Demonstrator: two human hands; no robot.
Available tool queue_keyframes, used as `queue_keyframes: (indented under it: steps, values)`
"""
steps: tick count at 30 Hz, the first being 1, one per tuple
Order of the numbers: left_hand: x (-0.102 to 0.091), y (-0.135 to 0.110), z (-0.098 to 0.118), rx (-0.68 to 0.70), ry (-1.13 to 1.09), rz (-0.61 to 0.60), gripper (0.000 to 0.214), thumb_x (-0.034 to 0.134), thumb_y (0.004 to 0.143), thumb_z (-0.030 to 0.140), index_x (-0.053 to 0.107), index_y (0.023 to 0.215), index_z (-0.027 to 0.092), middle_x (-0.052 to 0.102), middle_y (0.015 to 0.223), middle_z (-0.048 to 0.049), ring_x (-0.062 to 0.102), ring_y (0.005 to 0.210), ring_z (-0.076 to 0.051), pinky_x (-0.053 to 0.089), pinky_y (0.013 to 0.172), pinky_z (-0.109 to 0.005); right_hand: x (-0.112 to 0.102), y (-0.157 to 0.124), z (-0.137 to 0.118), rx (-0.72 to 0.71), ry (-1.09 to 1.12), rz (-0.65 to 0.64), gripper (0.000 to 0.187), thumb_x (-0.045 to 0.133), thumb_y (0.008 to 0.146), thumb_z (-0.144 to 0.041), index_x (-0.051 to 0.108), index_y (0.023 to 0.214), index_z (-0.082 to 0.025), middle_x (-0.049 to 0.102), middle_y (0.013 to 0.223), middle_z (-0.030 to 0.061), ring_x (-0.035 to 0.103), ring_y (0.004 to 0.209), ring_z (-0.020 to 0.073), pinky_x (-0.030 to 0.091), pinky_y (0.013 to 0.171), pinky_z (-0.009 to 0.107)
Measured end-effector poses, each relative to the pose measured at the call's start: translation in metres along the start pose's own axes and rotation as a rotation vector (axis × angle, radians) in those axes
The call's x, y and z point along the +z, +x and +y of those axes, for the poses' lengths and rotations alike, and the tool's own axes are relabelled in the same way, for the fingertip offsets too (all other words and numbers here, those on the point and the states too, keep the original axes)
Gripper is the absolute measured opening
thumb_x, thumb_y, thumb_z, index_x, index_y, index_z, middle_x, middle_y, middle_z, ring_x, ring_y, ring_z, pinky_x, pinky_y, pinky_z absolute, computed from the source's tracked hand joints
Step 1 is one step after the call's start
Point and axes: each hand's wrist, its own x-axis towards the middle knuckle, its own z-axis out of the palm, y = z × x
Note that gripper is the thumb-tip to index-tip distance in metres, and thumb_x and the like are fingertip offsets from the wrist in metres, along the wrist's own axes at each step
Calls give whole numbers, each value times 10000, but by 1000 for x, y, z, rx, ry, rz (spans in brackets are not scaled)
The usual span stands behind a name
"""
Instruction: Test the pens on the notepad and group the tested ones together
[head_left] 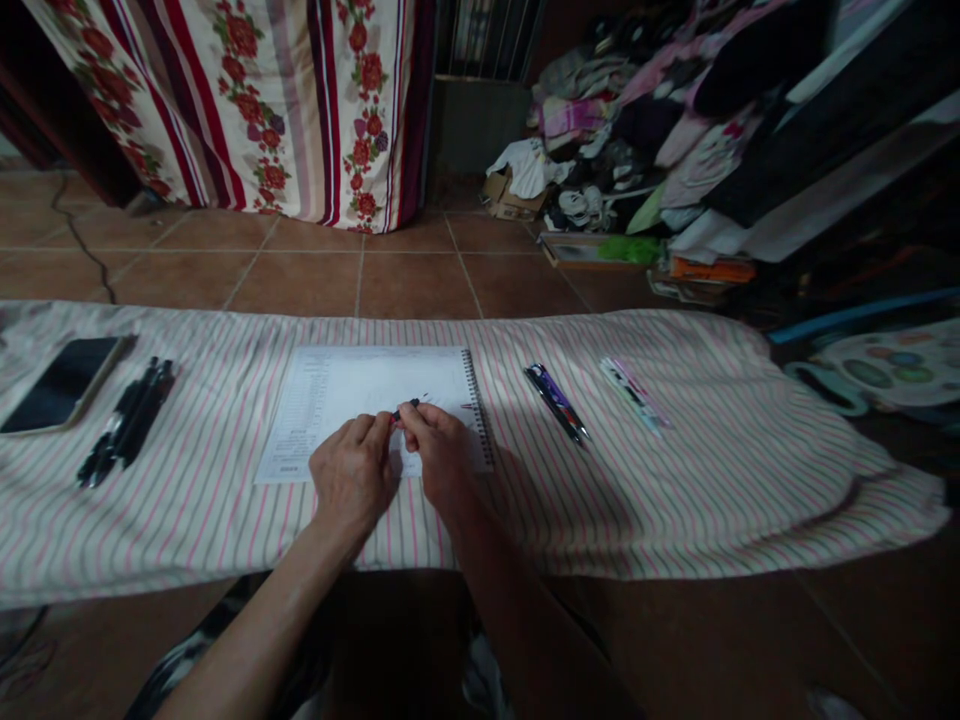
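Note:
Both hands meet over a spiral notebook (352,385) that lies open on a striped cloth (675,480). My left hand (352,472) and my right hand (437,452) are closed in a pinch on a small dark pen (409,407) held between their fingertips, just above the page. The pen's body is mostly hidden by the fingers.
Left of the notebook lie black pens (129,421) and a dark phone (64,383). To the right lie a purple pen (556,402) and a light-coloured pen (632,393). Behind are tiled floor (405,275), a floral curtain (262,100) and a pile of clothes (637,120).

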Motion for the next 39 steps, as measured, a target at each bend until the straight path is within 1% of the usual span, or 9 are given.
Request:
queue_keyframes:
  steps: [3,6,13,17,23,29,33,36,39]
  values:
    - [-1,2,1,-44,3,-57,286,394,890,227,654,1001,185,652,751,-34,582,668,-174,306,537,-293,-1,-1,-1,-13,-10,-13,317,586,720,-378,485,490,-184,390,433,-72,355,439,74,280,469,235]
    - [-2,3,2,-46,21,-72,299,380,897,242,654,1002,187,647,752,-35,585,668,-178,291,525,-298,-1,0,-2,-10,0,-37,318,575,732,-375,474,499,-183,397,444,-69,357,443,73,283,466,231]
    - [1,2,-2,-23,20,-46,301,389,894,246,646,1033,175,651,779,-38,585,692,-185,321,541,-299,0,2,-1,19,43,-98,261,575,741,-366,511,577,-173,434,487,-59,382,467,72,297,461,218]
    - [0,2,-5,-22,30,-28,297,403,886,212,639,1060,166,658,797,-42,591,719,-194,345,563,-303,0,2,1,50,122,-151,258,606,726,-402,554,633,-167,497,562,-38,436,516,78,363,504,220]
    - [0,0,-4,0,27,-13,286,407,892,203,644,1048,171,662,799,-39,592,714,-194,349,566,-302,-2,2,3,104,143,-128,278,663,677,-405,538,604,-167,515,555,-40,437,484,63,381,507,219]
    - [0,0,-3,-9,17,-47,290,406,890,226,642,1051,174,665,809,-43,601,725,-194,359,577,-302,-3,5,6,40,79,-85,285,657,676,-388,528,553,-166,483,486,-49,404,448,63,325,450,206]
    - [-1,1,-3,-30,11,-86,303,388,888,222,638,1052,173,663,810,-44,606,737,-197,363,586,-303,-4,4,4,13,29,-95,292,638,695,-380,523,531,-167,489,479,-47,412,452,68,342,474,214]
    - [-1,2,-3,-55,9,-119,308,382,888,222,633,1063,180,668,825,-43,610,751,-196,366,593,-298,-4,1,0,16,35,-98,258,632,698,-371,548,565,-167,514,502,-39,427,464,73,347,481,216]
    - [-1,3,-2,-73,1,-131,309,382,894,236,633,1066,182,674,835,-45,615,755,-194,366,593,-293,-4,0,-3,36,71,-102,197,638,683,-350,600,649,-159,529,520,-37,442,477,78,343,474,216]
